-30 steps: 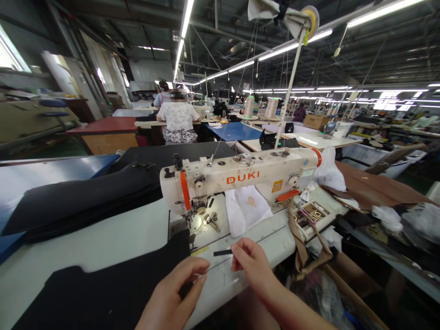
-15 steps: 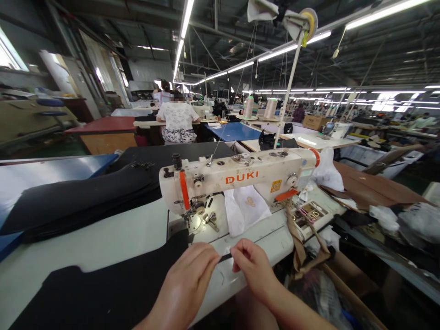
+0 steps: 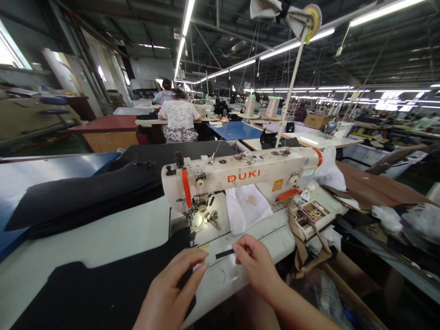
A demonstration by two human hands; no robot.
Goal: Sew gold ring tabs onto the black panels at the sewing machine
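Between thumb and fingers, my right hand (image 3: 254, 261) pinches the end of a short black strip (image 3: 224, 253) over the front edge of the sewing table. My left hand (image 3: 175, 284) is apart from the strip, thumb and fingers parted with nothing between them. It hovers over the right part of a large black fabric panel (image 3: 103, 288), which lies flat on the pale tabletop. Just beyond both hands stands a white sewing machine (image 3: 240, 174) marked DUKI, its needle area (image 3: 192, 215) at the left end. A white cloth (image 3: 247, 208) lies under the machine's arm.
A stack of black panels (image 3: 92, 192) lies at the left behind the table. To the right are a small parts tray (image 3: 314, 215), brown straps (image 3: 300, 247) and brown material (image 3: 385, 183). Thread cones (image 3: 250, 106) stand behind the machine. A person (image 3: 180, 117) sits farther back.
My left hand has let go of the black strip, moved left and opened. My right hand keeps its pinch, and more of the strip shows. The view has shifted slightly.
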